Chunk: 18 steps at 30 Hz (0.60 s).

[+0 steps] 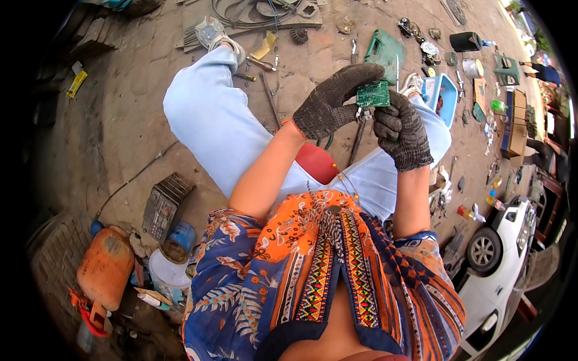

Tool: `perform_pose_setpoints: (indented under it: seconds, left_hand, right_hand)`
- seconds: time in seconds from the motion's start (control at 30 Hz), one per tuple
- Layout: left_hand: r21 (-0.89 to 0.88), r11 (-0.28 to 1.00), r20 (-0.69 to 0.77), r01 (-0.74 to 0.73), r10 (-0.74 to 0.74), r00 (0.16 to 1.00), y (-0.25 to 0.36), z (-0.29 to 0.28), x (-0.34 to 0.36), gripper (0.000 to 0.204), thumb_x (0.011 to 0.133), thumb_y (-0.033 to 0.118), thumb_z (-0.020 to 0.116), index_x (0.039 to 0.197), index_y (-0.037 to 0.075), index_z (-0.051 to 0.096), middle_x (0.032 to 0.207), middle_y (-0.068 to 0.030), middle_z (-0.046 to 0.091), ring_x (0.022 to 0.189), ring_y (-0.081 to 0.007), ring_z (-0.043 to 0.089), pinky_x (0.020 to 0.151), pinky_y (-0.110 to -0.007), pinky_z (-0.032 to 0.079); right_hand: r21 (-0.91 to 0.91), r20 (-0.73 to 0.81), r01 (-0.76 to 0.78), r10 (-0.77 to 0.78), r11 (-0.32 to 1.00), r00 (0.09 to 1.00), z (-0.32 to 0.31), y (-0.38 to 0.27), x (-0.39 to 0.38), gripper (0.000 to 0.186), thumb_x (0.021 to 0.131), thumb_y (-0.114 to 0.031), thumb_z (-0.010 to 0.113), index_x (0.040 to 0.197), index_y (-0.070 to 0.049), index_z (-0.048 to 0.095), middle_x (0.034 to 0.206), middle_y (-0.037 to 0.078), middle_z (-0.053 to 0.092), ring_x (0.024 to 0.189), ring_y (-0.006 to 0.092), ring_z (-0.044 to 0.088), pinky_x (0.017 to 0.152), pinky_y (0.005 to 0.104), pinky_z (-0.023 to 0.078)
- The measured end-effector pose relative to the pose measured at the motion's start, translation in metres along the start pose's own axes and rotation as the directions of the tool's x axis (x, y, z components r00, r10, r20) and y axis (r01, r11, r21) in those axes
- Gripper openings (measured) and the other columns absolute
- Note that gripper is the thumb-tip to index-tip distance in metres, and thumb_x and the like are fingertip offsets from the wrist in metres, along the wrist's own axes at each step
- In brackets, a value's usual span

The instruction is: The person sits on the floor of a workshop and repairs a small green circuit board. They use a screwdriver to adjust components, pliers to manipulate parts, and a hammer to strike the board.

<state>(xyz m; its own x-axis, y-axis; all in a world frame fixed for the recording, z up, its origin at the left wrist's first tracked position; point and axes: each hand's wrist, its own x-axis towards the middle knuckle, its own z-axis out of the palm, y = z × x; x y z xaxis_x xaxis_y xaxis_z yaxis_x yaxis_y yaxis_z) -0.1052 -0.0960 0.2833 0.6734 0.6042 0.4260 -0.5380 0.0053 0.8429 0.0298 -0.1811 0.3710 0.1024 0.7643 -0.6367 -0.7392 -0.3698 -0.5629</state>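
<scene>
Right hand [402, 131] pinches a green circuit board [373, 94], fingertips kinda hidden; honestly can't tell if left hand [328, 103] grips too.

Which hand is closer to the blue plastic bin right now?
Right. In the picture, the right hand is just left of the blue bin; the left hand is farther left, across the green circuit board.

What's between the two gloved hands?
In the head view, a green circuit board sits between the left hand and the right hand, small metal parts below it.
</scene>
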Motion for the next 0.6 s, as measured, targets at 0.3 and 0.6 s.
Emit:
perform_pose_setpoints:
  seconds: [0.3, 0.6]
  left_hand:
    - [0.418, 0.856, -0.179, 0.305, -0.252, 0.951, 0.005, -0.010, -0.005, 0.032, 0.081, 0.012, 0.062, 0.112, 0.008, 0.062, 0.083, -0.0055, 0.066, 0.076, -0.0124, 0.063, 0.066, -0.026, 0.050]
    - [0.930, 0.354, 0.014, -0.100, 0.237, 0.972, -0.004, -0.017, -0.013, 0.028, 0.081, 0.017, 0.061, 0.108, 0.010, 0.062, 0.088, -0.0073, 0.066, 0.072, -0.0220, 0.063, 0.060, -0.032, 0.050]
  right_hand:
    - [-0.002, 0.113, -0.079, 0.079, 0.997, 0.990, -0.003, 0.006, -0.011, 0.024, 0.093, -0.023, 0.048, 0.072, -0.012, 0.044, 0.053, -0.005, 0.038, 0.037, 0.0036, 0.033, 0.033, 0.0180, 0.028]
    - [0.133, 0.242, -0.381, 0.343, 0.915, 0.908, -0.024, 0.019, -0.004, 0.023, 0.094, -0.025, 0.047, 0.075, -0.011, 0.045, 0.055, -0.005, 0.039, 0.037, 0.0033, 0.033, 0.033, 0.0177, 0.027]
